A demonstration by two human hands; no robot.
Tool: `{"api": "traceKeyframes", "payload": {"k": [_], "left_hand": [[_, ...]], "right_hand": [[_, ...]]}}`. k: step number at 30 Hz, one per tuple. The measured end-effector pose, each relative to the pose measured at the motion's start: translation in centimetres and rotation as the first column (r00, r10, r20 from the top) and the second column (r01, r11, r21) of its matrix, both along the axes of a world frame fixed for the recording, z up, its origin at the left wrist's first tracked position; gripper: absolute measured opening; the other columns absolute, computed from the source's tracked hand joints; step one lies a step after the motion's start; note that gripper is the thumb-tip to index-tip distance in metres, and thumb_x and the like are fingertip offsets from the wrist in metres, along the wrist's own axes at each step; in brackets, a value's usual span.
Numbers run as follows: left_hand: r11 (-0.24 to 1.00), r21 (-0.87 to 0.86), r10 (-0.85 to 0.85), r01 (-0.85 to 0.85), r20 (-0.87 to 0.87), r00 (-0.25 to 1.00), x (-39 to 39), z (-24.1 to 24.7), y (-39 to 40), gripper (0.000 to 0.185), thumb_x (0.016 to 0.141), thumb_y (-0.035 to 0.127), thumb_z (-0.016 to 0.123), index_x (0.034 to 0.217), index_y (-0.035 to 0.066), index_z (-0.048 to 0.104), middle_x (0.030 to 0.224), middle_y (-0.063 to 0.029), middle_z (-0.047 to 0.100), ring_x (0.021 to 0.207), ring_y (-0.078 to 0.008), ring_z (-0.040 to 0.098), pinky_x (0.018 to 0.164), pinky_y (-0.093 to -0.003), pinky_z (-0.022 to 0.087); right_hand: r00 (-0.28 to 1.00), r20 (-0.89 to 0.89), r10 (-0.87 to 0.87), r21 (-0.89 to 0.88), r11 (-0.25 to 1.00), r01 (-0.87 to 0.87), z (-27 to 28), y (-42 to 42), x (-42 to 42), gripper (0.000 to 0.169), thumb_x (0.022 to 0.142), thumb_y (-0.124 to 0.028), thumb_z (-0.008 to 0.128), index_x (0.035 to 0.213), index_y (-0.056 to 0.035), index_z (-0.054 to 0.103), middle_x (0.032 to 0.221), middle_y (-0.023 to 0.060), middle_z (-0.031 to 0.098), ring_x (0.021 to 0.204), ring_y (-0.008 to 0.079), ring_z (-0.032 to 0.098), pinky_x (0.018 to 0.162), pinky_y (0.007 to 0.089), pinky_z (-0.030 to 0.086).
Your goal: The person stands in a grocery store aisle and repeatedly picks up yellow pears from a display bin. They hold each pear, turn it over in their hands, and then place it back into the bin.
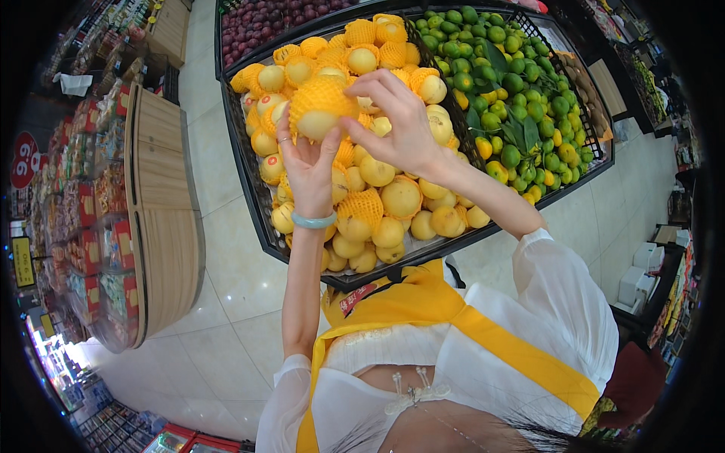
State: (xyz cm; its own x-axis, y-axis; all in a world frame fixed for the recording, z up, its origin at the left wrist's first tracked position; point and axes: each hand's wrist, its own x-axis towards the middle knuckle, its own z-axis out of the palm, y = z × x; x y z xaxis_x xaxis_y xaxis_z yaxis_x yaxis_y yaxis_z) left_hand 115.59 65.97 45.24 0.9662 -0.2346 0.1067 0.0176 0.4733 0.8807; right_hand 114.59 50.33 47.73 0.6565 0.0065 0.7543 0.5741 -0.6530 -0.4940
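Note:
A pale yellow melon (317, 123) is raised above the fruit display, a yellow foam net sleeve (323, 96) stretched over most of it. Its lower part shows bare. My left hand (308, 161) cradles the melon from below and the left side, with a ring on one finger and a jade-coloured bangle at the wrist. At the right side of the fruit, the thumb and bent fingers of my right hand (393, 122) grip the netted melon. Beneath both hands lies a heap of yellow melons (400, 197), some in foam nets and others bare.
A black-rimmed display stand (255, 204) carries the melons. Green citrus fruit (512, 113) with leaves fills the right section, behind a black crate wall (453, 96). Dark plums (272, 25) lie beyond. At left stands a wooden shelf unit (164, 226) of packaged goods, across the tiled floor (238, 294).

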Motion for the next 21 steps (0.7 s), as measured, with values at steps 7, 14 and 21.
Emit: {"api": "traceKeyframes", "payload": {"k": [7,14,21], "left_hand": [[0.986,0.060,0.157,-0.154,-0.049,0.986,-0.3,-0.2,-0.9,0.046,0.092,0.011,0.061,0.130,0.008,0.037,0.124,-0.0069,0.053,0.111,-0.0172,0.056,0.088,-0.0345,0.052],[0.995,-0.066,-0.078,0.069,-0.145,0.986,-1.0,-2.0,1.4,0.062,0.085,0.015,0.068,0.136,0.005,0.034,0.126,-0.0096,0.051,0.112,-0.0184,0.054,0.094,-0.0332,0.048],[0.988,0.014,-0.150,0.153,-0.126,0.981,-1.1,-2.6,1.1,0.058,0.088,0.023,0.065,0.133,0.002,0.036,0.123,-0.0098,0.052,0.110,-0.0181,0.053,0.094,-0.0315,0.045]], "right_hand": [[0.933,-0.292,0.209,0.443,0.894,-0.062,-0.3,1.3,0.0,0.011,0.089,-0.013,0.059,0.091,-0.0025,0.062,0.087,0.0049,0.062,0.080,0.0177,0.060,0.071,0.0286,0.048],[0.420,-0.515,0.748,0.857,0.434,0.278,-0.4,-0.7,1.1,0.022,0.095,-0.022,0.055,0.112,-0.0077,0.058,0.092,-0.0017,0.060,0.080,0.0081,0.054,0.075,0.0245,0.046],[0.832,-0.532,0.157,0.411,0.907,0.092,-4.1,-0.1,0.1,0.031,0.090,-0.019,0.060,0.111,0.0024,0.053,0.092,0.0112,0.062,0.078,0.0191,0.058,0.068,0.0303,0.047]]}}
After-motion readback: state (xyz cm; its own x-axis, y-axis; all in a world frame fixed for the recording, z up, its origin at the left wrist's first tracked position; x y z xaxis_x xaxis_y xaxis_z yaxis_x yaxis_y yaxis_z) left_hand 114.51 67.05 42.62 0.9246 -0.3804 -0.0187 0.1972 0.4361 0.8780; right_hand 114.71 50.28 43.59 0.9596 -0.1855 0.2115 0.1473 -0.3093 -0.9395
